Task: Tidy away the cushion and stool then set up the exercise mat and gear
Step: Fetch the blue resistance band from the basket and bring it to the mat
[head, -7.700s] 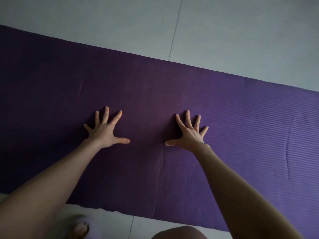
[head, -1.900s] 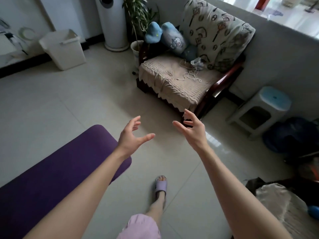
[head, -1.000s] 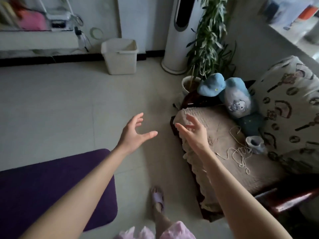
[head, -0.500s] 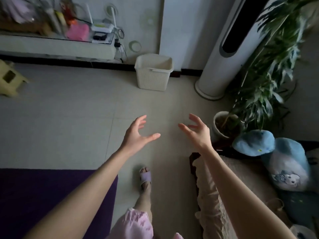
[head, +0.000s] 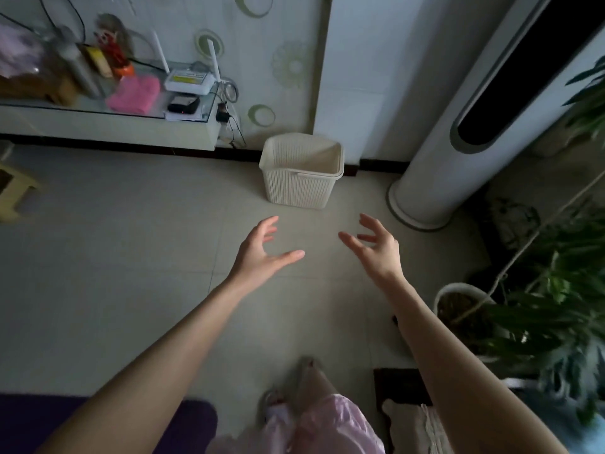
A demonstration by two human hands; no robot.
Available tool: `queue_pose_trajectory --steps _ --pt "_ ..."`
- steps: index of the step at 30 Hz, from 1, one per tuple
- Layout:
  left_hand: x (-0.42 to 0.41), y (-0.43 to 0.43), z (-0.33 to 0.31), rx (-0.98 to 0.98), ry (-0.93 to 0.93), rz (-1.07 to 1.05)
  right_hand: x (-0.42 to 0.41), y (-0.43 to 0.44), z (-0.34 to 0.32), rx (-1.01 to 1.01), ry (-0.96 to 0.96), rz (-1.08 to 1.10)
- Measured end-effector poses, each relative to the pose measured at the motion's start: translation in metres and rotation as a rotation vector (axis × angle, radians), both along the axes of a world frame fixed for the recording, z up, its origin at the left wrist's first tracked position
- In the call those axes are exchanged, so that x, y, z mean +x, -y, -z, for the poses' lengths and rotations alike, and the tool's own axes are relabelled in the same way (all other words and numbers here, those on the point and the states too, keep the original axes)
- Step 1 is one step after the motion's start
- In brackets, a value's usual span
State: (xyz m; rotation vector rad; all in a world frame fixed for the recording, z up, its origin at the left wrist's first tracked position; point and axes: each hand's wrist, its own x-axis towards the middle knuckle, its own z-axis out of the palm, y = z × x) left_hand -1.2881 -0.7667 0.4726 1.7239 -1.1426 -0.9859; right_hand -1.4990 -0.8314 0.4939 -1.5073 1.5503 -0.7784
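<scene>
A: Where the view begins, nearest the person, what lies on the floor?

B: One corner of the purple exercise mat (head: 190,424) lies flat at lower left, partly covered by the left forearm. Beside it: pink clothing and a foot in a slipper (head: 302,371), blurred. At lower right, a beige cover (head: 412,427) over a dark wooden edge; I cannot tell which furniture it belongs to.

A: State of the hands?

B: Left hand (head: 262,253): fingers spread and curled, thumb extended, holding nothing. Right hand (head: 376,250): same condition, fingers apart, palm turned inward, empty. Both are raised over bare floor tile, near each other but apart, touching no object.

A: Right side?

B: A potted plant (head: 537,309) in a white pot, leaves reaching the frame edge. Behind it stands a white tower appliance (head: 458,152) with a dark vertical slot.

A: Straight ahead of the hands?

B: A cream ribbed basket (head: 301,175) stands upright on the tile, against the wall. It appears empty inside.

A: Far left?

B: A yellow stool (head: 14,191) at the left edge, partly cut off. Above it, a low shelf (head: 108,124) along the wall carries a white router (head: 190,81), a pink folded cloth (head: 134,95) and blurred items.
</scene>
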Motion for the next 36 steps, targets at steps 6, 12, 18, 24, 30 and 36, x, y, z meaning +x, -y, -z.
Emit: queue_pose_trajectory --steps 6,12,18,24,30,36 --pt "0.025 0.122 0.016 0.008 -0.009 -0.023 0.028 0.132 0.012 0.010 -0.001 -0.030" --pt "0.047 0.244 0.020 0.032 -0.026 -0.101 0.056 0.266 0.017 0.049 -0.017 -0.085" --pt "0.074 0.333 0.023 0.065 -0.057 -0.153 0.088 0.366 0.026 0.112 -0.014 -0.136" --pt "0.114 0.419 0.039 0.115 -0.083 -0.146 0.129 0.455 0.041 0.136 -0.010 -0.160" --pt "0.163 0.511 0.071 0.170 -0.134 -0.138 0.176 0.545 0.079 0.209 -0.033 -0.125" --pt "0.195 0.582 0.117 0.283 -0.219 -0.171 0.217 0.614 0.125 0.292 -0.076 -0.095"
